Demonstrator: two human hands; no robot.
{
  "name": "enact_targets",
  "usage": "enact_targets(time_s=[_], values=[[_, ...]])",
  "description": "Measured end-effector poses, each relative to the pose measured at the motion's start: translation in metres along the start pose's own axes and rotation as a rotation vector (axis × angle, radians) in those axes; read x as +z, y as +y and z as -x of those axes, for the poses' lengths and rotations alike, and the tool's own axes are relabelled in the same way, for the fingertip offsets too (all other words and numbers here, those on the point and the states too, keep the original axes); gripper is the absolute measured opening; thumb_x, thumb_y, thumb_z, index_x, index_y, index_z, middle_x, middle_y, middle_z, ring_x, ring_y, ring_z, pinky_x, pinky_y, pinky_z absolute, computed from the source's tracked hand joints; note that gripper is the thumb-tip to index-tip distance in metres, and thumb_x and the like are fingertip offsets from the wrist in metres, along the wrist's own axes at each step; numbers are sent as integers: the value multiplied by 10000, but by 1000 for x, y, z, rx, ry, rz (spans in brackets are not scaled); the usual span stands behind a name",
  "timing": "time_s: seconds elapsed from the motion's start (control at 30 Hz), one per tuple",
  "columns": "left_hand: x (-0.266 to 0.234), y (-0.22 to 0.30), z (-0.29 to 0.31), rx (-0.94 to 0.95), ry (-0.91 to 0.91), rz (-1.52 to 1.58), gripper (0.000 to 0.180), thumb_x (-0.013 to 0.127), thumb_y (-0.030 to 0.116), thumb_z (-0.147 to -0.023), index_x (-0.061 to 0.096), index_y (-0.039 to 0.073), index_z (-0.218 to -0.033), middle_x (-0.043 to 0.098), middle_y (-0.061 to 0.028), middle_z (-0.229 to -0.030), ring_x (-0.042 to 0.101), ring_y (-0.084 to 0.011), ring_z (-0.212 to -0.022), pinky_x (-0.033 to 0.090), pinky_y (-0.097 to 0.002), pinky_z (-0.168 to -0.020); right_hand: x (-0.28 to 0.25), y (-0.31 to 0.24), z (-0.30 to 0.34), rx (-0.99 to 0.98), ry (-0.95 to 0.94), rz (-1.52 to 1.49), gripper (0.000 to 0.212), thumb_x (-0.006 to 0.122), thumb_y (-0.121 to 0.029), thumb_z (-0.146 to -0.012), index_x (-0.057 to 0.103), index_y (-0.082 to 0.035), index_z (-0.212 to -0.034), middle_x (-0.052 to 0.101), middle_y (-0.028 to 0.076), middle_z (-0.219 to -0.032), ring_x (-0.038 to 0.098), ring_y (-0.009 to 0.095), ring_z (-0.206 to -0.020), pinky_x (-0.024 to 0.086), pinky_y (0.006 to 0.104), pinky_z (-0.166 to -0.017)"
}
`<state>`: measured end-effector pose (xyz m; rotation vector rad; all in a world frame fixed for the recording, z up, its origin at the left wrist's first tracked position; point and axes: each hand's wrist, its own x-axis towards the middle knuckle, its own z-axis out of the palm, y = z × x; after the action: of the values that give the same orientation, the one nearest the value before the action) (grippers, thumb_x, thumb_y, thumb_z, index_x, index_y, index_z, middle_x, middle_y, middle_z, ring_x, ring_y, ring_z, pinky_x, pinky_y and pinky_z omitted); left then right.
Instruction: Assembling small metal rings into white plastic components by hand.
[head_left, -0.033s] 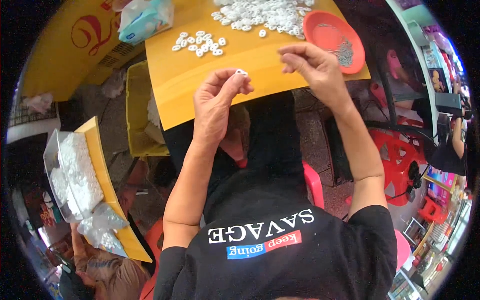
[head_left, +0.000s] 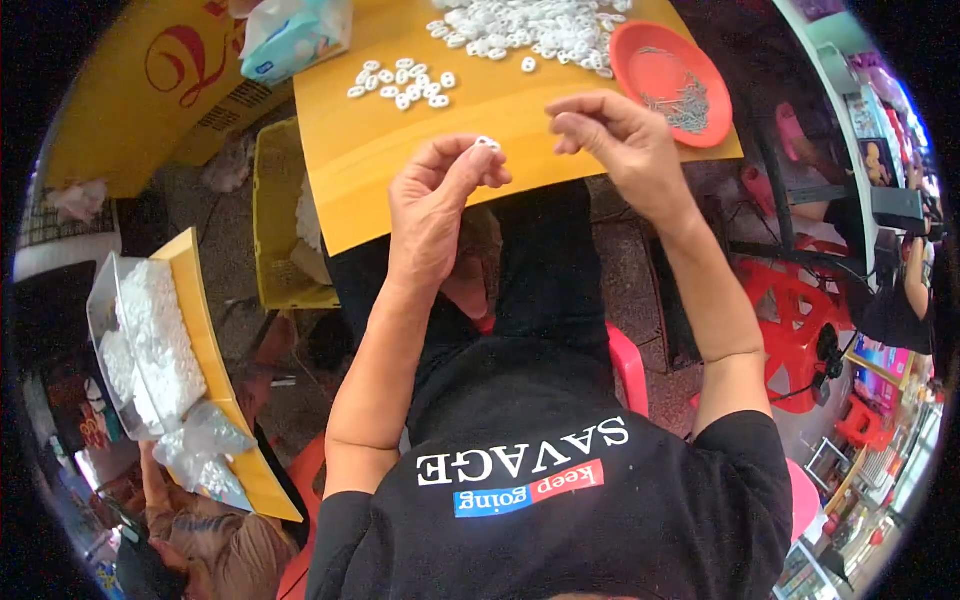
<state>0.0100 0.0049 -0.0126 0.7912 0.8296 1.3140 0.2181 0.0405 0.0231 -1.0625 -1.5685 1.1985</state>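
Between its thumb and fingertips, my left hand [head_left: 432, 205] pinches a small white two-holed plastic piece [head_left: 487, 143] above the near edge of the yellow table [head_left: 365, 195]. To the right, my right hand [head_left: 637, 155] is raised with thumb and fingertips brought together. Whatever may be in that pinch is too small to make out. Just beyond it lies an orange-red plate [head_left: 632, 65] with a heap of thin metal pins [head_left: 692, 108]. A small group of similar white pieces [head_left: 415, 88] is spread beyond my left hand, and a large pile of them [head_left: 530, 25] covers the far side.
A tissue pack [head_left: 290, 40] lies at the table's far left corner. Below the left edge stands a yellow crate [head_left: 280, 220]. Further left, a person sits by another board [head_left: 215, 350] bearing a clear box of white pieces [head_left: 160, 340]. Red stools [head_left: 790, 310] stand at right.
My right hand has shifted slightly left, towards my left hand. My left hand keeps its pinch on the white piece.
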Motion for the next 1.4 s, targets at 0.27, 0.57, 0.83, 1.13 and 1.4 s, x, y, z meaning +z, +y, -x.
enact_targets(time_s=[0.27,0.57,0.83,1.13,1.4], values=[[6,16,20,50,-49,-46,152,634,120,-932,613,-12,-1005,670,-72,-881,628,-117,-797,513,-235,-704,49,-14,11,38,-72,-335,187,620,-139,-943,637,24,-1031,638,13,-840,587,72,-735,492,213,-710],[10,24,33,78,-44,-113,186,650,167,-928,617,2,-1007,691,-61,-877,654,-88,-785,474,-163,-520,59,-16,20,102,-54,-438,208,630,-183,-943,625,17,-1000,660,47,-842,632,101,-734,509,225,-671],[12,26,37,104,-41,-88,200,654,162,-927,617,-14,-1013,688,-69,-878,658,-99,-803,517,-193,-656,61,-17,22,132,-84,-611,198,623,-183,-945,622,9,-993,638,40,-801,628,118,-711,530,246,-672],[16,28,39,102,-41,-117,206,657,165,-925,608,-17,-1007,695,-80,-881,667,-106,-802,506,-186,-622,63,-18,25,136,-65,-625,200,624,-197,-945,620,-2,-988,642,36,-803,632,115,-708,535,245,-685],[20,31,41,105,-18,-172,192,658,161,-922,618,-14,-990,697,-68,-863,651,-89,-783,501,-185,-624,62,-20,28,24,-11,-416,179,629,-159,-942,618,17,-972,655,31,-822,634,95,-738,531,225,-680]])
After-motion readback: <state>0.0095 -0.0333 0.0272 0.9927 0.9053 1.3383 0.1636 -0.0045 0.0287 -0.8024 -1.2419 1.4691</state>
